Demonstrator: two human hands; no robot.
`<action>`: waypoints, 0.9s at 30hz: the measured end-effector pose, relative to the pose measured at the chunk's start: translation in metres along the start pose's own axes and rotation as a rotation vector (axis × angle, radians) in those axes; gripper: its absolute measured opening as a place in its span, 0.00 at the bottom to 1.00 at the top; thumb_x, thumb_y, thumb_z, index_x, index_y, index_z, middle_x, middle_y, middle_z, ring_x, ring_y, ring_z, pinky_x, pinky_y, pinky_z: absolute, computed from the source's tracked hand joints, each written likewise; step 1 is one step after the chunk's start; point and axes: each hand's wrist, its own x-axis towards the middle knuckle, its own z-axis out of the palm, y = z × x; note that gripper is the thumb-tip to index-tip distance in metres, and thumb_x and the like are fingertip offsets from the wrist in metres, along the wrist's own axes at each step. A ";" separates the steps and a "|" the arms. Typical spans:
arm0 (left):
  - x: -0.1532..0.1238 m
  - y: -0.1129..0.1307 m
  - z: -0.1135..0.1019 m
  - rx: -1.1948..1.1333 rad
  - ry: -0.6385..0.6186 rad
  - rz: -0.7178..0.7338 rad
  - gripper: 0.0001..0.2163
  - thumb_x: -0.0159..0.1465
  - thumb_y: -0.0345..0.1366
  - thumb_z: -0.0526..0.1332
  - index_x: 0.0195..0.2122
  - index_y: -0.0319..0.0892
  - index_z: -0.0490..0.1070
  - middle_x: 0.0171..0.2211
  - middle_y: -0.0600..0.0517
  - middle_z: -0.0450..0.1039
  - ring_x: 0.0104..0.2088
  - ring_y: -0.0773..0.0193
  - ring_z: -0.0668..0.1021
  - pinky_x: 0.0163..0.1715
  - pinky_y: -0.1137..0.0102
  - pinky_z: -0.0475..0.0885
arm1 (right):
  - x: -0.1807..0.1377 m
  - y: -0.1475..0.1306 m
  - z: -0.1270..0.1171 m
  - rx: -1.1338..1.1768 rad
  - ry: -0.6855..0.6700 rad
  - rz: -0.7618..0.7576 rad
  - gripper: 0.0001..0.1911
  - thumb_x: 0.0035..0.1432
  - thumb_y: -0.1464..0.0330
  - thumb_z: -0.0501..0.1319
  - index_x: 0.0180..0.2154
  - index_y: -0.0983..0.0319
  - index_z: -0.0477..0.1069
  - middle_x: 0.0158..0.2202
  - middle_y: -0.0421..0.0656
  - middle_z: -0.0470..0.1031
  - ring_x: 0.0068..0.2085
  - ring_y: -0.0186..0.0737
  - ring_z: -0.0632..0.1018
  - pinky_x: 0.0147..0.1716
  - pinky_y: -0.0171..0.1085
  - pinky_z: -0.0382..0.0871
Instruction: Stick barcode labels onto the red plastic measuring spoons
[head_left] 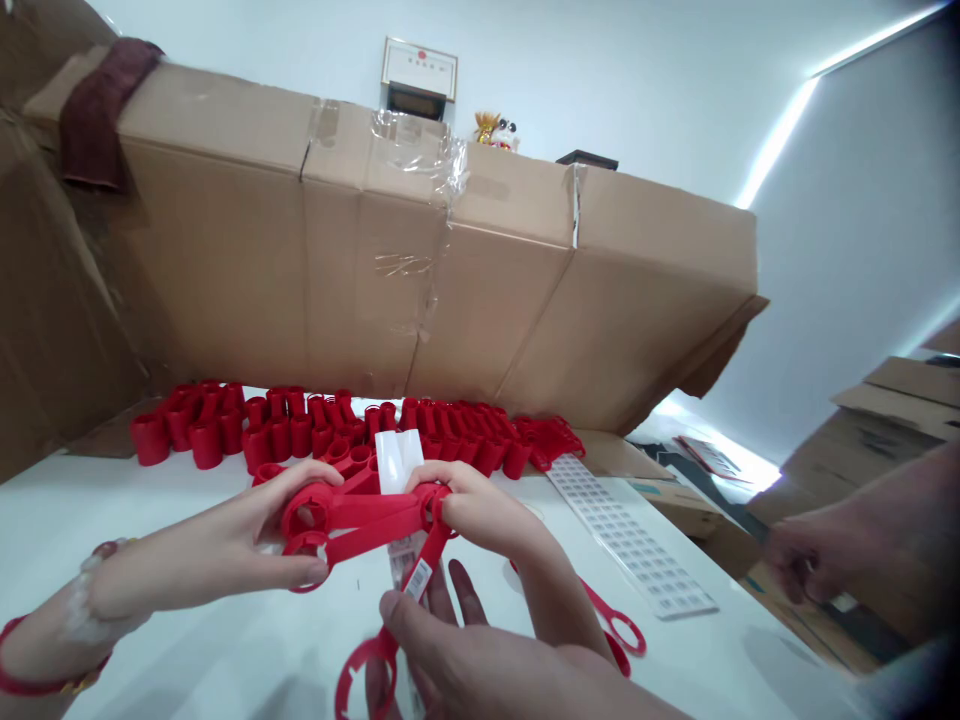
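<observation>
My left hand (217,550), with bead and red bracelets at the wrist, is closed round the ringed end of a bundle of flat red plastic pieces (367,515). My right hand (487,515) grips the other end of the same bundle, fingers curled over it. We hold it just above the white table (187,650). Below it, another person's hand (465,650) reaches in from the lower right. It pinches a red piece bearing a small barcode label (418,578). A white plastic piece (397,458) stands just behind the bundle.
Rows of red plastic tubes (315,430) line the back of the table against a tall cardboard wall (420,260). A sheet of labels (630,540) lies to the right, with a red ringed piece (622,632) near it. A second hand of another person (802,565) is at the far right.
</observation>
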 end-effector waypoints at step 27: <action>0.003 0.017 0.008 -0.129 0.059 -0.084 0.23 0.68 0.60 0.52 0.53 0.51 0.67 0.34 0.53 0.73 0.37 0.57 0.75 0.44 0.63 0.68 | 0.003 0.009 -0.007 -0.099 -0.059 -0.046 0.13 0.46 0.76 0.50 0.31 0.61 0.71 0.31 0.39 0.71 0.34 0.34 0.69 0.30 0.33 0.60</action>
